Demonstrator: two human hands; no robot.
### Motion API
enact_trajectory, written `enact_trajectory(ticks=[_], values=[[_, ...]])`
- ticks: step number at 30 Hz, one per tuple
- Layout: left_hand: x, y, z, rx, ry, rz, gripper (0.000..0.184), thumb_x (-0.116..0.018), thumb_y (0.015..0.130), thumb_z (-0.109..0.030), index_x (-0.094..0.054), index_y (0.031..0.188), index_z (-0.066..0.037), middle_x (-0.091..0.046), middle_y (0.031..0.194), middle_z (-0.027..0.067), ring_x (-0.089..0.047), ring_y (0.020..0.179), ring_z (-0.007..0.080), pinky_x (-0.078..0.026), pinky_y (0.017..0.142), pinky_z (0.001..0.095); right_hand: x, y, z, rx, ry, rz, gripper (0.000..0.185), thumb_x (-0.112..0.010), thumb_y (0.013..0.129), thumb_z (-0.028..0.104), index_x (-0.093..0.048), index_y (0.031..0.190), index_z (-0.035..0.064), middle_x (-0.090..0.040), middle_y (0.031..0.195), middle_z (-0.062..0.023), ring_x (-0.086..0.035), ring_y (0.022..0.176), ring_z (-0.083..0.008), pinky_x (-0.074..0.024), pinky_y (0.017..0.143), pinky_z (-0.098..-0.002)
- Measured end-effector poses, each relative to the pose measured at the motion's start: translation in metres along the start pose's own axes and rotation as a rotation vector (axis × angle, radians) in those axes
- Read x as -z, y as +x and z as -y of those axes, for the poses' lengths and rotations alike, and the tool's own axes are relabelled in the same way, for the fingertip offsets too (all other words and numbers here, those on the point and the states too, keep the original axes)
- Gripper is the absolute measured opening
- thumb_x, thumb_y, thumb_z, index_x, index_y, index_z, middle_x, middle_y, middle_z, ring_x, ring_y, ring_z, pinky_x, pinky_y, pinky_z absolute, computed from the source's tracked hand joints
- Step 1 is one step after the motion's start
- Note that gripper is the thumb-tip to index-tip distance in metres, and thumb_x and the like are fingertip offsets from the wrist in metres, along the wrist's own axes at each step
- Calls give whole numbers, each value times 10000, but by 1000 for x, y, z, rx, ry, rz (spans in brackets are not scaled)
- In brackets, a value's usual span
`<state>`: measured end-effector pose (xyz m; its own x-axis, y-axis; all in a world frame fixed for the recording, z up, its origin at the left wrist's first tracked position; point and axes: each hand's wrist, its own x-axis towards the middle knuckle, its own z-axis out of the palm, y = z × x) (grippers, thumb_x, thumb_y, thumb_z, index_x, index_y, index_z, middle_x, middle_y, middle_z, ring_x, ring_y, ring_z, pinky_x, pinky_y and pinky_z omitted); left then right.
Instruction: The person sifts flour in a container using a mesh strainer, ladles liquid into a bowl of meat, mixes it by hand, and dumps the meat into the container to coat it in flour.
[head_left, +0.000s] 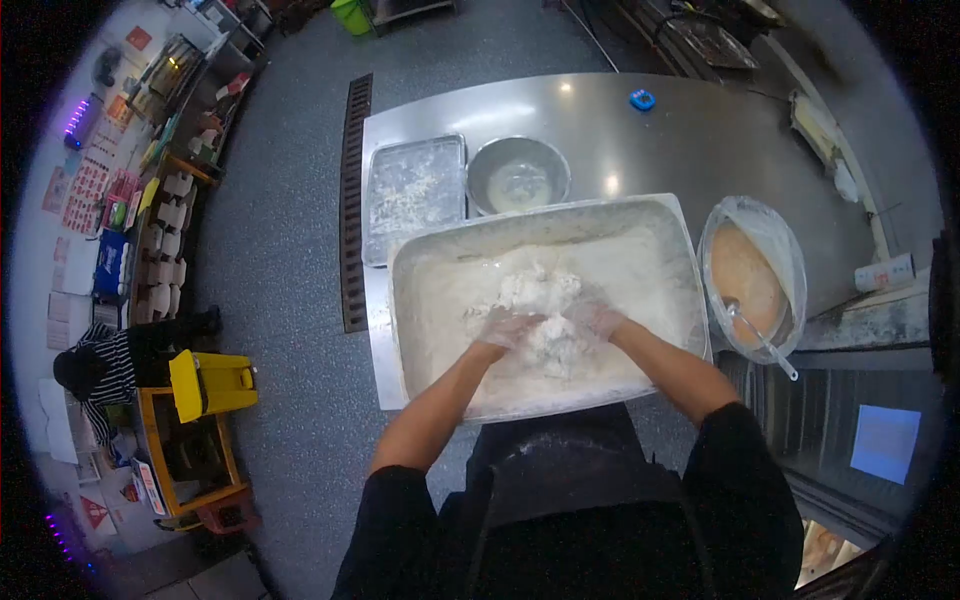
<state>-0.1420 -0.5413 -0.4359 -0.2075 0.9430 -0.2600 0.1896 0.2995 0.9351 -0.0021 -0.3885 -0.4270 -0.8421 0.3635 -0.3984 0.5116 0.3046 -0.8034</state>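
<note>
A large pale tub holds a wide bed of white flour. In its middle lies a heap of flour-covered lumps, whose kind I cannot make out. My left hand, in a clear flour-dusted glove, is at the near left side of the heap. On the right side, my right hand wears a similar glove and touches the lumps. Flour and blur hide the fingers of both hands, so their grip does not show.
Behind the tub, a floury metal tray and a metal bowl stand on the steel table. At right, a plastic-lined container of orange-brown mix holds a ladle. A blue timer lies farther back. Another person is at far left.
</note>
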Motion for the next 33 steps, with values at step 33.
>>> enact_trajectory(ticks=[33], values=[[42,-33,-93,-71,-776,20,523,-530,769,20,-375,1265,-38,-496,1188,92,-515,1041,195,-442,842,304,4,-38,93,315,143,-229,422,-664,711,170,-526,1083,26,-577,1036,-97,-548,960,-213,-419,870,-314]])
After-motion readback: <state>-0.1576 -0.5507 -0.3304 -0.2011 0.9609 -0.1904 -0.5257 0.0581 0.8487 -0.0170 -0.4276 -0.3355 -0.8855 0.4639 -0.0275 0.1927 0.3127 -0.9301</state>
